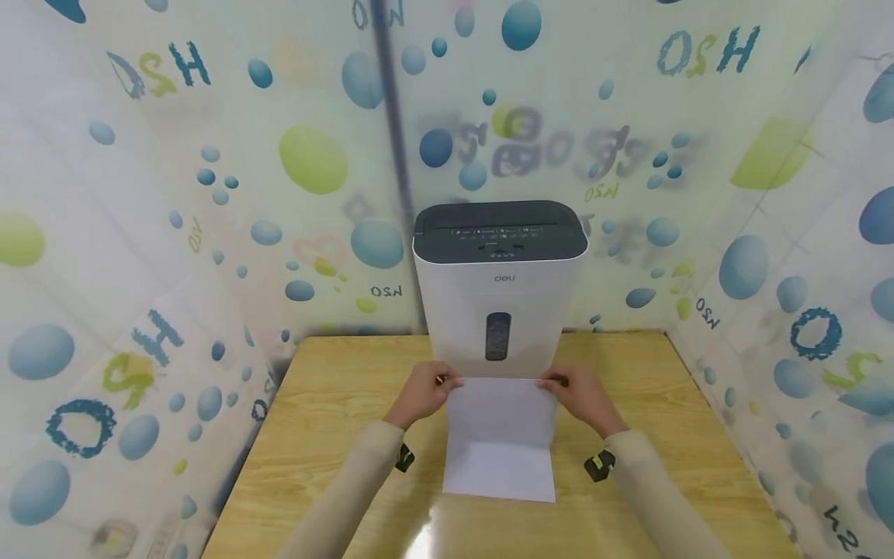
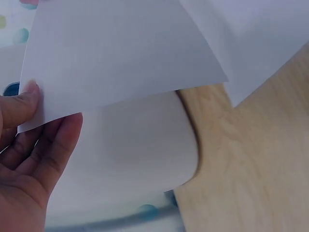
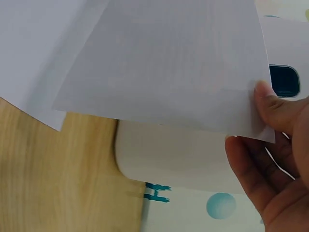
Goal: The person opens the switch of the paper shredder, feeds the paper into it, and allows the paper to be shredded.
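A white sheet of paper slants up from the wooden table in front of the shredder. A fold line runs across it, parting a shaded far half from a brighter near half on the table. My left hand pinches the far left corner between thumb and fingers, and the thumb lies on the upper face. At the far right corner, my right hand grips in the same way, thumb on top. Both held corners are raised close to the shredder's lower front.
The white shredder has a dark top with a feed slot and a small dark front window. It stands at the back of the wooden table, against a patterned curtain. Similar patterned sheets enclose both sides.
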Tool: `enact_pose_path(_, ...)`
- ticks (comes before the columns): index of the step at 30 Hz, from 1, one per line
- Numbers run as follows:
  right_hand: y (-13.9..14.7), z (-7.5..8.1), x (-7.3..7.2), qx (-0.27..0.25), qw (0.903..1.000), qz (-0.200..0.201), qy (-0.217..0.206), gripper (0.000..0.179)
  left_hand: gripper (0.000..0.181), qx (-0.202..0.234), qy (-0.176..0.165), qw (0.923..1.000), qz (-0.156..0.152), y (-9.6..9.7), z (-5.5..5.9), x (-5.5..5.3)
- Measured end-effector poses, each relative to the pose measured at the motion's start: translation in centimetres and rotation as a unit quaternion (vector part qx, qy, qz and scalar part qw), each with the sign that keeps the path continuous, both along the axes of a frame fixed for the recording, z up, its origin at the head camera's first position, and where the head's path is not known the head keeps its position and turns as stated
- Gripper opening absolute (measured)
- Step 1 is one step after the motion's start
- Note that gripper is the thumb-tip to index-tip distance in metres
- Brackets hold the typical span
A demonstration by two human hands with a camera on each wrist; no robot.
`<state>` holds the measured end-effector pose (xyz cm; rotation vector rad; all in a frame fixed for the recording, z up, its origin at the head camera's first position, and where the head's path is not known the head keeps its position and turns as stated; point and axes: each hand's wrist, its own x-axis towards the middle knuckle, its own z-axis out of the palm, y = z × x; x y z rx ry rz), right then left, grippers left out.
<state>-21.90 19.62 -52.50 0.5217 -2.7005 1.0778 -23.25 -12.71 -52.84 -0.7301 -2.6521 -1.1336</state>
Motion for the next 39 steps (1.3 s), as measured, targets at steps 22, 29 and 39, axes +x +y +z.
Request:
enact_pose_path(22,0.6,9.5,-1.8,0.024,0.9969,0.016,0.073,0.006,0.007,0.006,0.075,0.9971,-0.005,0.1,9.1,-2.1)
enact_pose_path(29,0.9,12.2,-2.2,0.028,0.9948,0.017,0.097,0.005,0.007,0.004,0.093,0.9956,-0.010,0.1,11.8,-2.5)
enact_pose_path(39,1.5,16.4,-2.2,0.023,0.9900,0.017,0.138,0.006,0.007,-0.002,0.128,0.9914,-0.028,0.5,16.3,-3.1)
